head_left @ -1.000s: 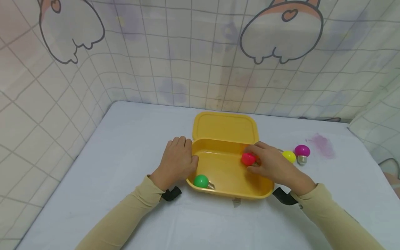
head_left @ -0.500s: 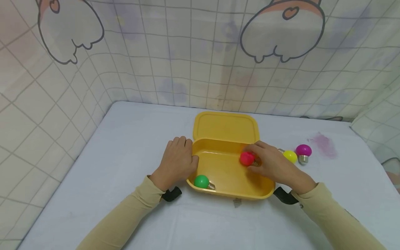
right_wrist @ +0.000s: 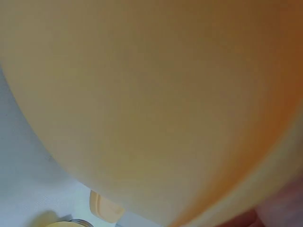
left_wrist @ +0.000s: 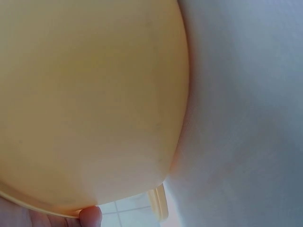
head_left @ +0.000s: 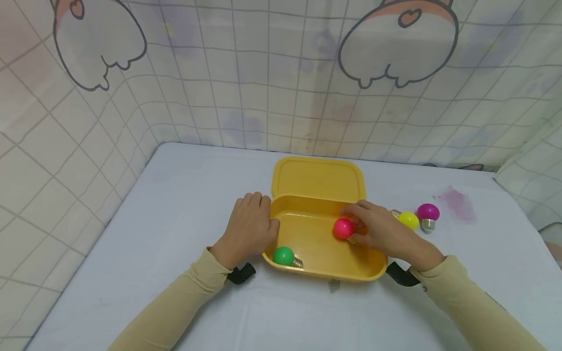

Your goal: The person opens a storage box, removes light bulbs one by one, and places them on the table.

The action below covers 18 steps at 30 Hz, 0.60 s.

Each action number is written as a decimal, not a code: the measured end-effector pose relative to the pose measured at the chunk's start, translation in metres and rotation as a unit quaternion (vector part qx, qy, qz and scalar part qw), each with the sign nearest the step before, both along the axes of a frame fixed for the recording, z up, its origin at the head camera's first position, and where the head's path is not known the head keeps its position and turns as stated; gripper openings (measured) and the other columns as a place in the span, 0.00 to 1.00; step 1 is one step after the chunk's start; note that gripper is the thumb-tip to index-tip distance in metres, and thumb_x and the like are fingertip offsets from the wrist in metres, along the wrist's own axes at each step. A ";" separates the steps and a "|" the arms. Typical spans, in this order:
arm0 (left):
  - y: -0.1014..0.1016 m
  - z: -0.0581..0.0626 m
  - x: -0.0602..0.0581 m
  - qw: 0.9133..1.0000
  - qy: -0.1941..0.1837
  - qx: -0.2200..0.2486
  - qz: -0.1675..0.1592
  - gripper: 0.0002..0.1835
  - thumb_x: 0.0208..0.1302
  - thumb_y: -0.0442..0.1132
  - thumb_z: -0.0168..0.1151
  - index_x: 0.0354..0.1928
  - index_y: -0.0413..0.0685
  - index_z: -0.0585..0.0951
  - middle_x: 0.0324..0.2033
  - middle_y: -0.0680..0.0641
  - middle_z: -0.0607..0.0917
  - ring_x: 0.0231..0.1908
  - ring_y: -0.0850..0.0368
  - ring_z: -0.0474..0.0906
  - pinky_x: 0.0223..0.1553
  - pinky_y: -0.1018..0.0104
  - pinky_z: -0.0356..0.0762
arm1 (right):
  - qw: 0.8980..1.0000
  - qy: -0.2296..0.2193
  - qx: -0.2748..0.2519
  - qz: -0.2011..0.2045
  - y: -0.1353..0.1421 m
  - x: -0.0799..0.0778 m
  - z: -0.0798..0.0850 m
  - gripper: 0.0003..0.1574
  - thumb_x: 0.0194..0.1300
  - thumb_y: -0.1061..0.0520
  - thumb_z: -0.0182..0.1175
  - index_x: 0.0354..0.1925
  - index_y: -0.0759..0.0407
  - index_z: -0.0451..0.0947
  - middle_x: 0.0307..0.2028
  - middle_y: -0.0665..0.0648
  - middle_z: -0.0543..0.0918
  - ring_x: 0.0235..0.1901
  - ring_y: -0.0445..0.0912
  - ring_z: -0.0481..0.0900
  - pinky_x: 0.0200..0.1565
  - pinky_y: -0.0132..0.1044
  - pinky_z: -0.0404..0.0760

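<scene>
A yellow lunchbox-like plastic box (head_left: 318,243) lies open on the white tabletop, seen in the head view. My left hand (head_left: 250,226) grips its left rim, fingers over the edge; fingertips (left_wrist: 91,216) also show at the rim in the left wrist view. At the right side of the box, my right hand (head_left: 379,231) reaches over the rim and holds a pinkish-red light bulb (head_left: 344,228) between curled fingers and thumb. Part of that bulb's metal base is hidden by the fingers. A green light bulb (head_left: 283,256) lies inside the box at the front left corner.
Behind the box lies its yellow lid (head_left: 318,176). Right of my right hand are a yellow bulb (head_left: 409,221) and a magenta bulb (head_left: 428,212) on the table. A grid-patterned curtain (head_left: 250,97) closes off the back and sides.
The red bulb has shifted slightly left and turned at my right fingertips, and more of its round head shows. My left hand keeps its grip on the rim.
</scene>
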State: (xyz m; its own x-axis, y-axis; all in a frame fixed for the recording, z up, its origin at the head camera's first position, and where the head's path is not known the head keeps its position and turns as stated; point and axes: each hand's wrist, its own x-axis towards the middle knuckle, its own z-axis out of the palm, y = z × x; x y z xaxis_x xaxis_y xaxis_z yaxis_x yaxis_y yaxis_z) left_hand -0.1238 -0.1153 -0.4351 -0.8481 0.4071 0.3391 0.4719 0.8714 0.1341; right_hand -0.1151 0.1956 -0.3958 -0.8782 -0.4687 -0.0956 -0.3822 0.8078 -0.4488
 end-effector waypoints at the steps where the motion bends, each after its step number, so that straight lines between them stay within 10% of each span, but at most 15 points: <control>1: 0.000 0.000 0.000 1.000 0.000 0.000 0.000 0.09 0.62 0.40 0.50 0.27 0.44 0.67 0.24 0.49 0.61 0.26 0.52 0.57 0.31 0.64 0.48 | 1.000 -0.002 -0.002 0.003 0.000 0.000 0.000 0.32 0.59 0.56 0.75 0.61 0.56 0.78 0.51 0.57 0.82 0.49 0.52 0.83 0.50 0.48 0.88; 18: 0.000 -0.001 -0.001 1.000 0.000 0.001 0.000 0.09 0.61 0.40 0.51 0.27 0.44 0.67 0.24 0.49 0.62 0.26 0.52 0.57 0.31 0.64 0.50 | 1.000 0.008 0.013 0.023 -0.004 -0.001 -0.007 0.29 0.57 0.58 0.76 0.57 0.54 0.80 0.54 0.58 0.83 0.44 0.48 0.84 0.45 0.42 0.89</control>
State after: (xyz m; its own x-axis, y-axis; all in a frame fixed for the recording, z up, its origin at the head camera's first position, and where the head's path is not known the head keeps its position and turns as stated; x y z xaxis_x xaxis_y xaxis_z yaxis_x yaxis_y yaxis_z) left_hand -0.1246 -0.1152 -0.4360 -0.8484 0.4061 0.3397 0.4715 0.8713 0.1360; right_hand -0.1156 0.1917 -0.4025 -0.8578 -0.5054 -0.0937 -0.4256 0.8005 -0.4219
